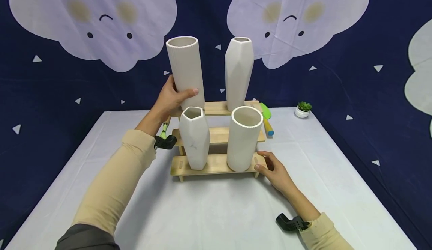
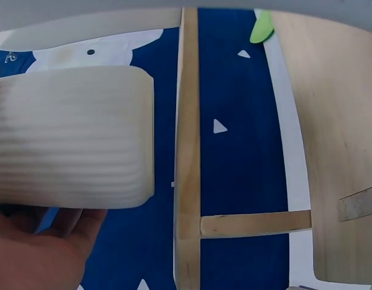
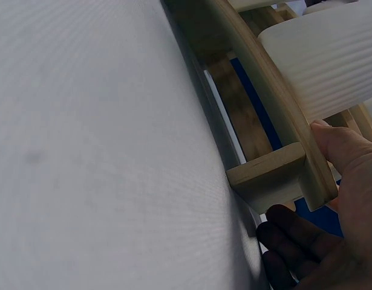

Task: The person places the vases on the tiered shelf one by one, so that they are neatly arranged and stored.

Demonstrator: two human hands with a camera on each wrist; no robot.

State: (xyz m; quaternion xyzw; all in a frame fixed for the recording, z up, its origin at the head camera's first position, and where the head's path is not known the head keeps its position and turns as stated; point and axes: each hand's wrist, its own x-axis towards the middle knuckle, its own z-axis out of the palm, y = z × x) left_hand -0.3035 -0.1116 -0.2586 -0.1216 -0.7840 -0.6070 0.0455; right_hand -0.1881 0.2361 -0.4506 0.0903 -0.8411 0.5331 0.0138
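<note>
My left hand (image 1: 170,98) grips a white ribbed cylindrical vase (image 1: 185,68) at the left end of the top tier of a three-tier wooden display stand (image 1: 217,163). In the left wrist view, a narrow gap shows between the base of this vase (image 2: 83,139) and the top board's edge (image 2: 189,139). My right hand (image 1: 278,173) holds the right end of the lowest tier, thumb (image 3: 337,142) on its edge and other fingers curled below. A white faceted vase (image 1: 237,71) stands on the top tier's right. On the lowest tier are another faceted vase (image 1: 194,141) and a ribbed vase (image 1: 243,145).
Behind the stand's right side lies a green-headed tool (image 1: 268,126) with a yellow and blue handle. A green object (image 1: 163,131) shows beside my left wrist. A small potted succulent (image 1: 303,110) stands at the back right of the white-covered table (image 1: 202,212).
</note>
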